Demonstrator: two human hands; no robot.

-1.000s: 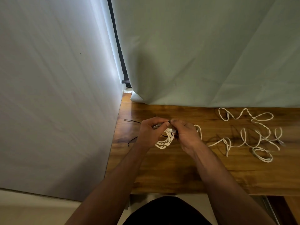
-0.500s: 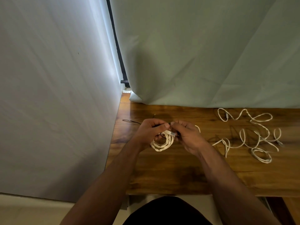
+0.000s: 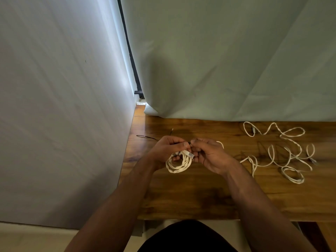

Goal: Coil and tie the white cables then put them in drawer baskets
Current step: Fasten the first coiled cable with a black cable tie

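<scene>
Head view | left hand [image 3: 167,148], right hand [image 3: 211,157]: fingers gripping one coiled cable [image 3: 179,167] | loose cables [image 3: 298,181]: count unclear

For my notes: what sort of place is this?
Probably an indoor recording setup: a wooden table stands against hung grey cloth backdrops, with white cables being coiled over it.
</scene>
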